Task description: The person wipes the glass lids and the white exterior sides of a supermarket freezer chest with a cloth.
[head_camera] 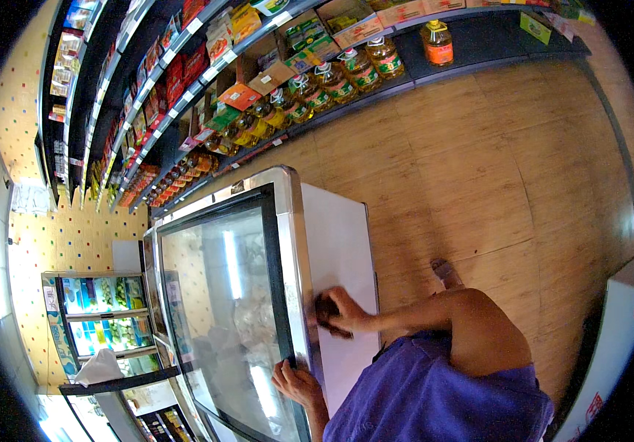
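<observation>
A chest freezer with a glass lid (223, 309) in a black frame and a metal rim (289, 232) stands before me. My left hand (299, 387) lies with bent, spread fingers on the lid's black frame, by the rim. Beside the freezer's white side panel (339, 232), my right hand (344, 312) is curled near the rim. Its fingers are dark and blurred, so whether something is held there cannot be told. Under the glass, pale bagged goods (253, 320) show faintly behind reflections of ceiling lights.
Shelves (184, 105) of packets and boxes run along the aisle, with bottles of cooking oil (358, 69) on the lowest. A lit display fridge (107, 315) stands farther off. A white cabinet (609, 342) is at the right edge; a foot (447, 272) rests on the wood-patterned floor (477, 166).
</observation>
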`<state>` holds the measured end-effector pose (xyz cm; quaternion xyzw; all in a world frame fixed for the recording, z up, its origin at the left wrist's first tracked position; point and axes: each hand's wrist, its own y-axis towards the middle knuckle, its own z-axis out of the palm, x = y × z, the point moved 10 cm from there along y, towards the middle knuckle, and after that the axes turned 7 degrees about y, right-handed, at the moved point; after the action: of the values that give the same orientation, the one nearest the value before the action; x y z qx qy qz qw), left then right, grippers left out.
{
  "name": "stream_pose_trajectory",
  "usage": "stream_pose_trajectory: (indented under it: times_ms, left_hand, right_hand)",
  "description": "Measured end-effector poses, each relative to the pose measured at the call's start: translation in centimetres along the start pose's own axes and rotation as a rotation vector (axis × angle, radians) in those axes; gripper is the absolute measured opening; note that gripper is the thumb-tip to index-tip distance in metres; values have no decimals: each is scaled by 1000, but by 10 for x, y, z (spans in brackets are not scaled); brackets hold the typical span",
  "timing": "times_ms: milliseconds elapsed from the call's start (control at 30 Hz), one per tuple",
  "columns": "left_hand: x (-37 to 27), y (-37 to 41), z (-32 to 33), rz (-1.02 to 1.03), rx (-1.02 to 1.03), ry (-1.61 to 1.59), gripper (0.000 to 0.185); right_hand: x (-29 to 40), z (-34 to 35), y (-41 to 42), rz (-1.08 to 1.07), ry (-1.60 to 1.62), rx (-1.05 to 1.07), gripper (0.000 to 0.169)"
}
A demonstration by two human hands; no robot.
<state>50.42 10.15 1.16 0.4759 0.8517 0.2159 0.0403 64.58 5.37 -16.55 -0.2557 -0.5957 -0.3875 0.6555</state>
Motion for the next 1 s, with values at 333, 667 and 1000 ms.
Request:
stream_pose_trajectory:
  times_ms: [333, 667, 1000]
  left_hand:
    - [4, -4, 3, -57, 62, 18, 23]
    - [5, -6, 2, -33, 22, -10, 25]
    - [4, -4, 2, -39, 35, -3, 30]
  right_hand:
    - [15, -142, 184, -110, -152, -501, 52]
    - [-136, -56, 23, 554, 154, -300, 61]
    - [-133, 117, -144, 1244, 644, 353, 52]
